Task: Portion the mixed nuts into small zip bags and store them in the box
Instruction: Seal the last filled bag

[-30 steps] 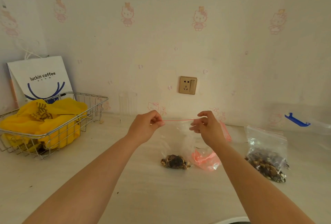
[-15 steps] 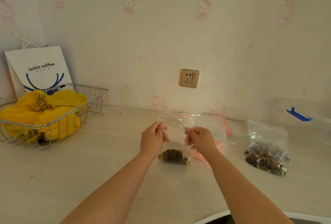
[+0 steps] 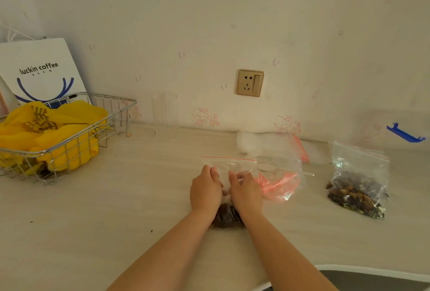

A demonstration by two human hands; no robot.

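Step in hand, as judged: pressing air out of a filled small zip bag point(image 3: 229, 166) and flattening it before it goes to the box. The bag lies on the pale tabletop point(image 3: 139, 197), red zip line away from the person, its portion of mixed nuts point(image 3: 226, 217) bunched at the near end between the wrists.

To do this well: sweep from the nuts toward the zip so trapped air has a way out, then run the fingers along the full red line. Whether the seal is already closed cannot be told from this view. Keep pressure light; the film is thin and the hard nuts could puncture it.

Left hand point(image 3: 206, 189) and right hand point(image 3: 246, 192) sit side by side, palms down on the bag's clear middle, nearly touching, fingers pointing away toward the zip. Both appear to press rather than clutch; whether any fingertip pinches the film is hidden beneath the hands. Forearms converge from the lower edge.

Just right of the hands lies a heap of empty zip bags point(image 3: 279, 174). Further right stands the supply bag of mixed nuts point(image 3: 358, 188). A clear storage box with a blue latch point(image 3: 404, 136) sits at the far right by the wall, well apart.
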